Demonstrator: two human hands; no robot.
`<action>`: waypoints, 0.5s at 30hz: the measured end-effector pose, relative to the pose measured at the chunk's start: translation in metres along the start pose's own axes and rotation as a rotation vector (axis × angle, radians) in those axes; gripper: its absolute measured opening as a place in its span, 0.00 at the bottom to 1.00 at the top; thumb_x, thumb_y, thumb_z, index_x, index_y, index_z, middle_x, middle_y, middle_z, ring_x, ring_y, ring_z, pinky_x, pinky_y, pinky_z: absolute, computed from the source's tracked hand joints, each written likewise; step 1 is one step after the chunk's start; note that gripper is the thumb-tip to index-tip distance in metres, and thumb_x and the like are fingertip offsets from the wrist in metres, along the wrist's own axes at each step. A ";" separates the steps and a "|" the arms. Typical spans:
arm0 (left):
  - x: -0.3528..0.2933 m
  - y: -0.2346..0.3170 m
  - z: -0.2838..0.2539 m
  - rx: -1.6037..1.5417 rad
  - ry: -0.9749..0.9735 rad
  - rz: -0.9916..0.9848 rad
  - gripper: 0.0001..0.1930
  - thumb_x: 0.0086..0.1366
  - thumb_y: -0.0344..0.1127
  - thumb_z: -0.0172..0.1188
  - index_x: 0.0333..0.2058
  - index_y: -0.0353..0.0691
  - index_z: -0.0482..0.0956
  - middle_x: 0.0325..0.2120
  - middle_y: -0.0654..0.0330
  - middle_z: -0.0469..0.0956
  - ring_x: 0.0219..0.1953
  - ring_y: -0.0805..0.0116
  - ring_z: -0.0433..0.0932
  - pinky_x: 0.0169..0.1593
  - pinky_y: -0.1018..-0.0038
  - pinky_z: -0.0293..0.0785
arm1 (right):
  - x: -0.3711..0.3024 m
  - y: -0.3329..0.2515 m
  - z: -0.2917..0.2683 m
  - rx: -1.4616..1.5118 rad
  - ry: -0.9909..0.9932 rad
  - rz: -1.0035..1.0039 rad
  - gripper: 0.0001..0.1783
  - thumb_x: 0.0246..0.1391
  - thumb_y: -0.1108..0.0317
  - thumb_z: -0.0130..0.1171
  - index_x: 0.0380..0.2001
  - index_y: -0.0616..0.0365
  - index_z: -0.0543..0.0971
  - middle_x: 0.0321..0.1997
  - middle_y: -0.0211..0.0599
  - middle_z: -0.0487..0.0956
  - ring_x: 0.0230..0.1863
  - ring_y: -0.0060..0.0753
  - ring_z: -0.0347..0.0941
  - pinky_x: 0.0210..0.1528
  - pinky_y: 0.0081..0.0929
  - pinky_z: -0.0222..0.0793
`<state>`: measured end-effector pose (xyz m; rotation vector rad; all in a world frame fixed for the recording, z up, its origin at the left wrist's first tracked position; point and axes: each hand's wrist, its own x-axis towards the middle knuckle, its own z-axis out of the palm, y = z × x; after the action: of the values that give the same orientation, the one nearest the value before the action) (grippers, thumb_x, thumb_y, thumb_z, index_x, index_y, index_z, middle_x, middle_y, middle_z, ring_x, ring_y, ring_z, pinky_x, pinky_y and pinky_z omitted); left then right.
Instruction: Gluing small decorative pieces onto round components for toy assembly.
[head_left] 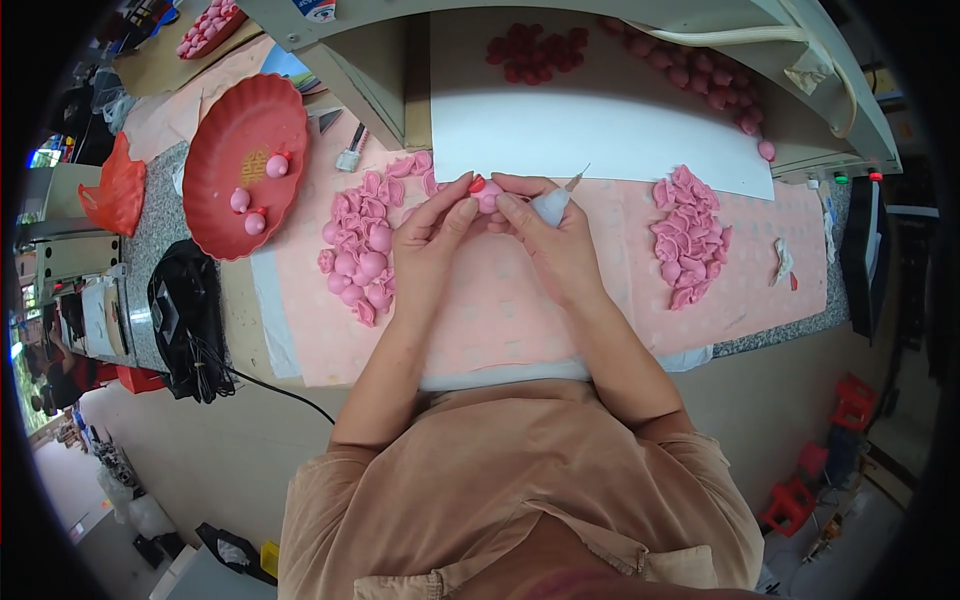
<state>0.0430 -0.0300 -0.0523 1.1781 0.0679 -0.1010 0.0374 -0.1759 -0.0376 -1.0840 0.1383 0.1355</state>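
Observation:
Between my fingertips, above the middle of the cloth, is a small pink ball [487, 200] with a red piece on its upper left. My left hand [430, 225] pinches it from the left. My right hand [562, 245] closes on its other side and also keeps a translucent needle-tip bottle [551, 206] tucked by the forefinger, its needle pointing up and away. Beside my left wrist lies a heap of pink balls and ruffled pieces [362, 240]. A second ruffled pink heap [690, 240] lies right of my right hand.
A red scalloped tray [215, 135] at left holds three pink balls with red parts. Dark red pieces [537, 53] and pink-red balls [700, 75] lie on white paper [600, 130] under a grey machine housing [360, 80]. A black bag [188, 310] sits at the table's left edge.

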 end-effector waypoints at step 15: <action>0.008 0.015 0.000 0.160 -0.030 -0.144 0.20 0.65 0.30 0.57 0.56 0.35 0.70 0.47 0.58 0.75 0.44 0.75 0.75 0.48 0.79 0.75 | 0.018 -0.009 -0.001 -0.089 0.012 0.128 0.16 0.55 0.71 0.60 0.46 0.67 0.75 0.39 0.37 0.79 0.36 0.23 0.76 0.41 0.19 0.75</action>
<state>0.0523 -0.0250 -0.0395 1.3305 0.1200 -0.2552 0.0569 -0.1798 -0.0337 -1.1653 0.2139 0.2519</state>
